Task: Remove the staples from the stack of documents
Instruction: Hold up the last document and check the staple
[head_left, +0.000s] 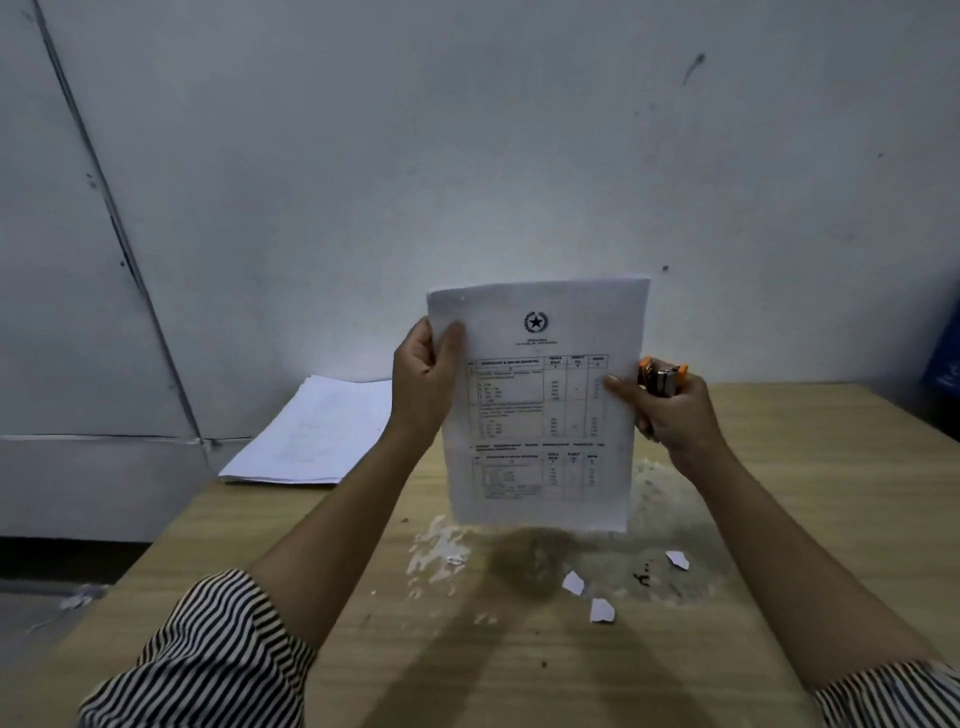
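I hold a printed document (540, 410) upright above the wooden table (810, 499); it bears a star emblem and tables of text. My left hand (423, 384) grips its left edge near the top, thumb across the front. My right hand (670, 415) pinches the right edge with the thumb while its fingers curl round an orange and metal staple remover (665, 376). A second pile of white sheets (317, 431) lies flat at the table's back left. Small dark staples (643, 574) lie on the table below the document.
Three torn paper scraps (601, 609) and white flaky patches (436, 545) mark the tabletop near me. A grey-white wall (467, 156) stands close behind the table. A blue object (945, 364) shows at the far right edge. The floor drops away left of the table.
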